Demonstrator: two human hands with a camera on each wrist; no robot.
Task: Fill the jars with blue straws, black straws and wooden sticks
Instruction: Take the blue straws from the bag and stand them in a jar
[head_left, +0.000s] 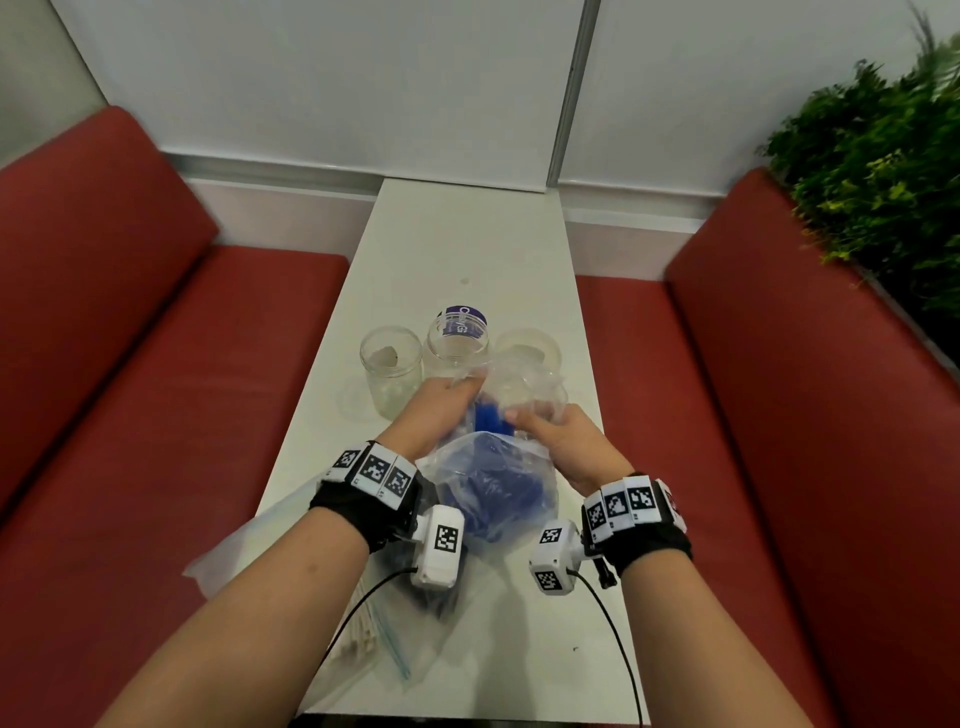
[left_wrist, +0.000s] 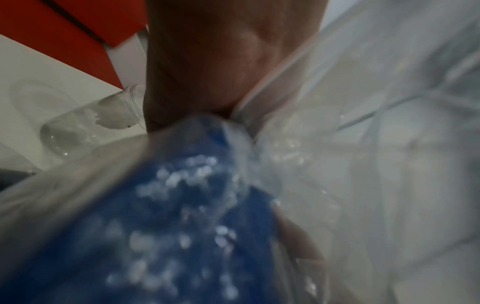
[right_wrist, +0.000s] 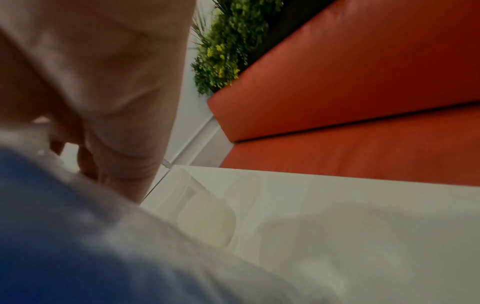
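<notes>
A clear plastic bag (head_left: 488, 467) full of blue straws (head_left: 493, 415) is held up over the white table (head_left: 467, 234). My left hand (head_left: 441, 402) grips the bag's mouth on the left side and my right hand (head_left: 550, 431) grips it on the right. Up close, the blue straws (left_wrist: 155, 226) fill the left wrist view, and the bag (right_wrist: 78, 236) blurs across the right wrist view. Behind the hands stand three clear jars: a left jar (head_left: 390, 369), a middle jar (head_left: 457, 338) with a purple label, and a right jar (head_left: 530, 351) partly hidden by the bag.
Another clear bag with wooden sticks (head_left: 358, 639) lies near the table's front left. A dark shape sits in a bag under my left wrist. Red benches (head_left: 130, 338) flank the table on both sides. A green plant (head_left: 883, 171) stands at the back right.
</notes>
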